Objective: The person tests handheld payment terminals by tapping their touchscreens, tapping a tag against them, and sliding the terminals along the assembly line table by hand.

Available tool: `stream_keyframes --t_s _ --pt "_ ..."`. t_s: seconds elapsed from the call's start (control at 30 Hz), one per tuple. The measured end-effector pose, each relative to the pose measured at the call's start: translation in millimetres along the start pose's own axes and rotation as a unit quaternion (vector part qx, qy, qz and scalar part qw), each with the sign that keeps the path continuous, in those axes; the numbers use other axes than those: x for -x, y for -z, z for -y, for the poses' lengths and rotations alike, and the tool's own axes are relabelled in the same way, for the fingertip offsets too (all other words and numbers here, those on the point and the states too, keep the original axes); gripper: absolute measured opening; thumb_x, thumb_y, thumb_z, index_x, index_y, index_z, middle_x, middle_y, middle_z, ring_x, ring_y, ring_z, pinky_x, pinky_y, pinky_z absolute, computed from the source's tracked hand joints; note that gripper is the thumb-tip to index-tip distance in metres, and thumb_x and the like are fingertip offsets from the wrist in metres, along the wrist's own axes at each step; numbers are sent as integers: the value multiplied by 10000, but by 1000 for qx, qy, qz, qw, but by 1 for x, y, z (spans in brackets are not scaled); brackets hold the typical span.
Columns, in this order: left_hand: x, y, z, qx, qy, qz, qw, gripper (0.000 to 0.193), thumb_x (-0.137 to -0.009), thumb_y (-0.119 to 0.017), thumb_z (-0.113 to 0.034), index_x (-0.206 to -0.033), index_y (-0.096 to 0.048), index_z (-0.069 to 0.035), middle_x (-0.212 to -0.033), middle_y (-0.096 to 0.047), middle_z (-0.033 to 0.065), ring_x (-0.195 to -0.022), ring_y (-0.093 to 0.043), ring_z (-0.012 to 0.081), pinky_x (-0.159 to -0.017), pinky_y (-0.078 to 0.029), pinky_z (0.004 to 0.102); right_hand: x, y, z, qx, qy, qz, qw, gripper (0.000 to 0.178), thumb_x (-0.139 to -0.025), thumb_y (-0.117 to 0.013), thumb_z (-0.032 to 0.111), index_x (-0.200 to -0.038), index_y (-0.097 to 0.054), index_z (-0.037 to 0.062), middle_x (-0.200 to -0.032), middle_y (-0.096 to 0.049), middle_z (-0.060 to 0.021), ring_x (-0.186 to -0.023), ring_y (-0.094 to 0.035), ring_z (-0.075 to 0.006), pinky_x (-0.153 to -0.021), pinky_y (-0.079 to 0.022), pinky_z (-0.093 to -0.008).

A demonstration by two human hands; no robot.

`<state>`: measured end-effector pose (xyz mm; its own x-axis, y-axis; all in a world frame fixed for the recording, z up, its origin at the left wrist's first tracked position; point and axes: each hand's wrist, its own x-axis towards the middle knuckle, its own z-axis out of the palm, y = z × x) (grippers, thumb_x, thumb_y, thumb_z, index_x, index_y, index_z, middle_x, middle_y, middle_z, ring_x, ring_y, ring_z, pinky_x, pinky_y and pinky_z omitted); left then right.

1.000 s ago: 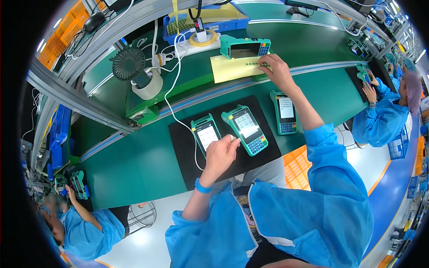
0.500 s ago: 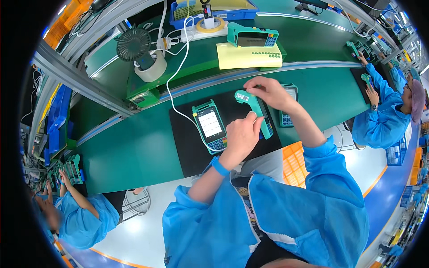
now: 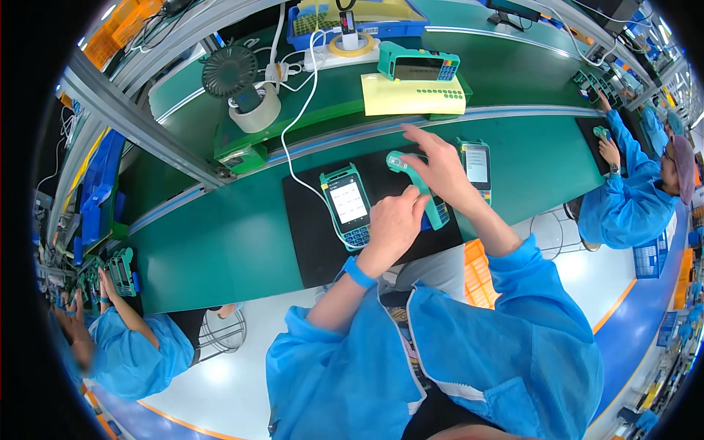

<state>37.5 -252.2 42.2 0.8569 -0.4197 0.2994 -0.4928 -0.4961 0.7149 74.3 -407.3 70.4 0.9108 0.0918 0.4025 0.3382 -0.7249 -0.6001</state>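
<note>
Green worktop (image 3: 205,257), black mat (image 3: 312,257) along front edge: card reader (image 3: 417,177) sat tipped over it, left hand (image 3: 394,224) clasping lower part. Right hand (image 3: 443,170) fingers stretched loose across upper end; contact couldn't tell. Risk: slackened left clasp, reader dropping.

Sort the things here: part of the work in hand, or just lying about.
Likely work:
- tilted payment terminal, held by left hand
- left lit terminal; right lit terminal
- black mat
- yellow sheet with green dots; right hand was there earlier

Lying about, apparently:
- desk fan
- yellow tape roll
- blue tray
</note>
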Motion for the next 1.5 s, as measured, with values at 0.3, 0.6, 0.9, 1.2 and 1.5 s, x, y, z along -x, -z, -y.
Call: stream_keyframes --t_s 0.3,0.6,0.9,1.2,1.5 --pt "28 6 32 55 49 77 994 236 -1010 -625 -204 -869 -629 -16 -614 -646 131 -556 -664 295 -539 -476 417 111 -17 -7 -52 -30 -10 998 813 -848 -744 192 -1564 -396 25 -1592 -389 -263 -1466 -406 -436 -1177 -376 -451" --pt "43 70 32 312 177 -26 933 249 -1065 -564 -196 -909 -680 -41 -568 -496 -37 -493 -438 31 -466 -308 241 108 -38 -6 -51 -104 -101 988 752 -857 -738 123 -1544 -445 41 -1571 -413 -260 -1388 -497 -425 -1095 -461 -430" --pt "101 131 55 -248 109 -264 926 89 -987 -699 -169 -988 -702 -80 -691 -678 120 -540 -642 289 -490 -466 392 103 -65 76 -30 49 -13 998 956 -751 -864 161 -1547 -369 -28 -1599 -323 -279 -1463 -358 -488 -1177 -367 -517" --pt "91 98 78 260 271 -41 926 191 -1039 -604 -163 -945 -686 -18 -568 -573 16 -502 -529 65 -473 -368 263 99 -96 80 -113 -49 78 989 1033 -840 -783 144 -1619 -130 -38 -1657 -89 -345 -1486 -272 -536 -1185 -357 -506" --pt "73 102 81 244 239 77 937 225 -1014 -637 -166 -859 -681 -8 -573 -588 29 -505 -549 80 -474 -389 276 104 -85 70 -101 -17 97 990 1060 -840 -785 180 -1626 -106 -35 -1655 -79 -351 -1491 -257 -547 -1189 -350 -502"
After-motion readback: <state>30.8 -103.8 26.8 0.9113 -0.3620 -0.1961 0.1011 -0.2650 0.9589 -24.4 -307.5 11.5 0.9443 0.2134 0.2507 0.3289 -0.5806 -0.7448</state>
